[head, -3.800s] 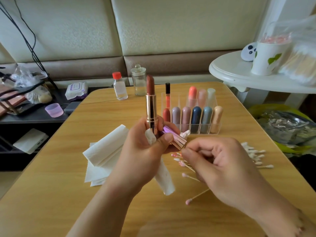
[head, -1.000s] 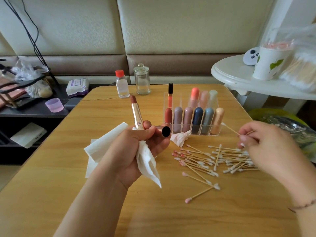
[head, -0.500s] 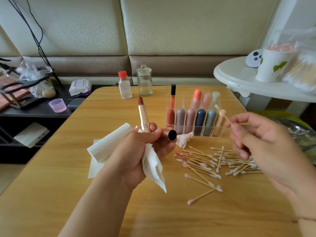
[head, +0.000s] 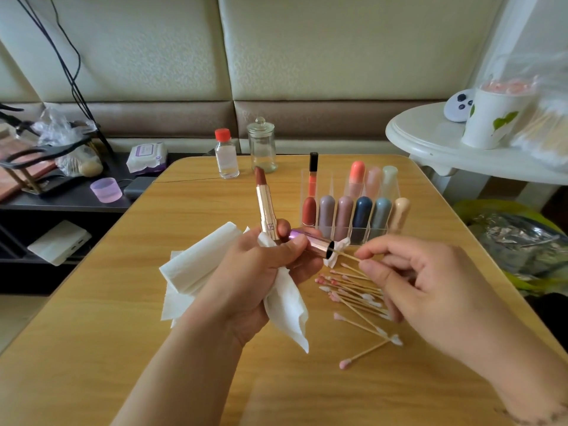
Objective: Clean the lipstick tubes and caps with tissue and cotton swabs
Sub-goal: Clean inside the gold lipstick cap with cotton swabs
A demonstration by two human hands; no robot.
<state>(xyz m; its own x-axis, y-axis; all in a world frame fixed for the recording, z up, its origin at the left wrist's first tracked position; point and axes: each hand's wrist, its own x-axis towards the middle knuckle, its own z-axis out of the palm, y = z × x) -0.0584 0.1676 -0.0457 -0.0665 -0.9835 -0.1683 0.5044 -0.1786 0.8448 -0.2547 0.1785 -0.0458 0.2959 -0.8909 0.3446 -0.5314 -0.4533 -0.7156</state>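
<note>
Far left there's a dark side shelf (head: 70, 198) with a little purple cup (head: 106, 190) and a pack of wipes (head: 147, 156), off the bench edge. On the wooden bench (head: 92, 333) itself, a folded tissue stack (head: 190, 272) sits just left of the person's left hand (head: 255, 272).

That left hand has a pretty full grip: fingers curled tight around an open lipstick tube (head: 266, 207) that stands nearly upright with its brownish bullet exposed, a crumpled tissue (head: 287, 312) hanging down out of the palm, and the purple-and-gold cap (head: 312, 242) lying sideways with its open mouth pointing right. All of it is held up above the bench, roughly mid-frame.

Behind, at the back of the bench, a small red-capped bottle (head: 226, 158) and a lidded glass jar (head: 262, 149) stand side by side. Right of those is a clear organizer (head: 332, 192) packed with capped lipsticks in two rows.

The right hand (head: 424, 290) pinches a cotton swab (head: 347, 255) between thumb and fingertips, grip closed on the stick, and the swab's far end goes right into the cap's mouth. Below it lies a messy pile of swabs (head: 356, 296), several with pink-stained tips. Far right is a white round table (head: 430, 142) with a paper cup (head: 488, 121) on it.
</note>
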